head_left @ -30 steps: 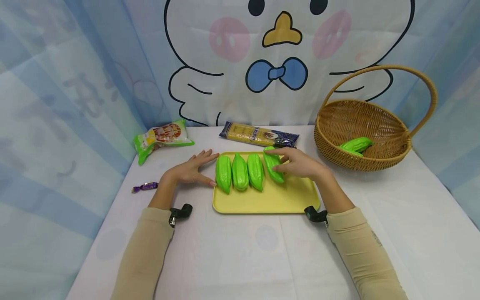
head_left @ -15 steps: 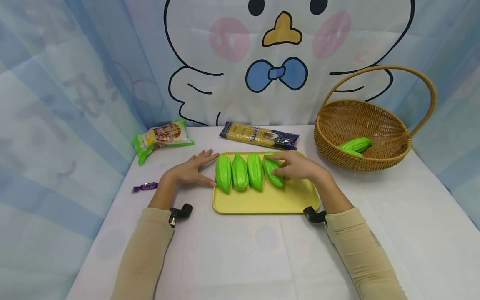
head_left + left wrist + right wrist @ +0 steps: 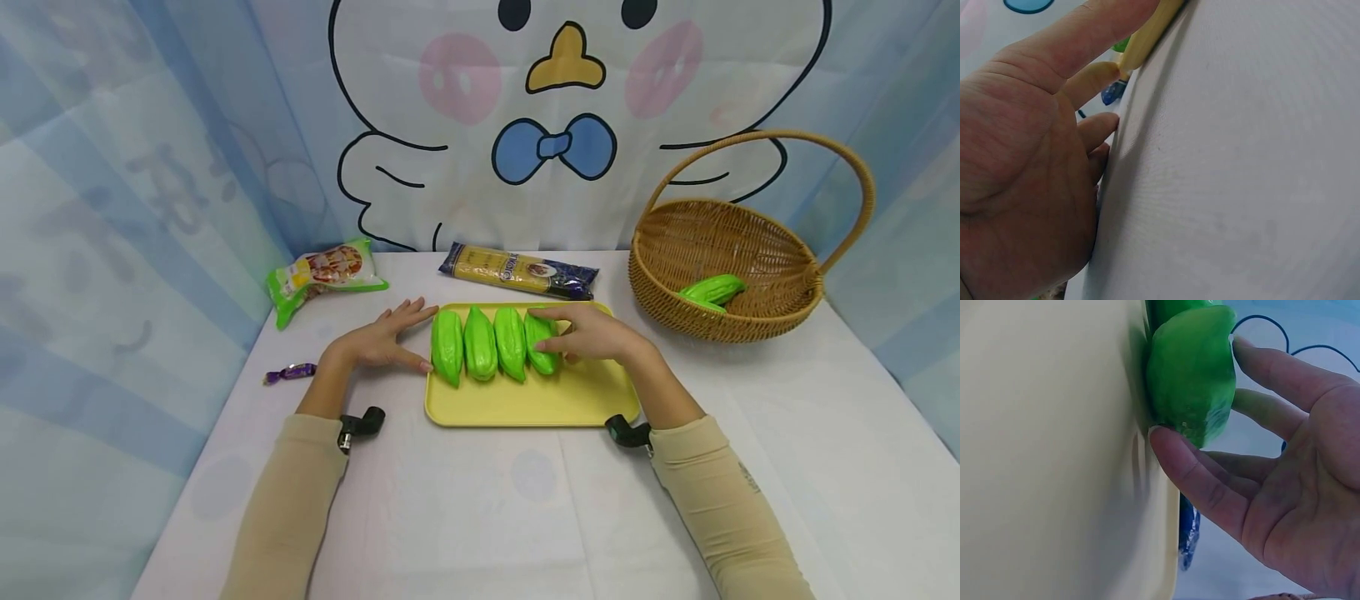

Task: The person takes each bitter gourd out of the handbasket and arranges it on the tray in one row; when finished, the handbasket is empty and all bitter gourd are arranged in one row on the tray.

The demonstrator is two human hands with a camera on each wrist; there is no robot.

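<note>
Several glossy green, oblong ridged fruits (image 3: 480, 343) lie side by side in a row on a yellow tray (image 3: 525, 408). My right hand (image 3: 592, 332) holds the rightmost fruit (image 3: 541, 337) between thumb and fingers, from its right side. In the right wrist view, the fingertips of the right hand (image 3: 1285, 462) meet the fruit (image 3: 1191, 375) at both sides, just above the tray surface. My left hand (image 3: 382, 339) is spread at the tray's left edge, thumb and index fingertips against the rim. The left wrist view shows the left hand (image 3: 1029, 162) with straight fingers and nothing gripped.
A wicker basket (image 3: 720, 329) with a tall handle stands at the back right, holding green fruits (image 3: 712, 289). Behind the tray lies a long yellow-and-blue pasta packet (image 3: 517, 271). At left are a green snack bag (image 3: 330, 271) and a purple wrapped candy (image 3: 290, 373).
My right hand has lowered the rightmost green fruit onto the tray and slid it left, close beside its neighbour. The left hand has stayed in place.
</note>
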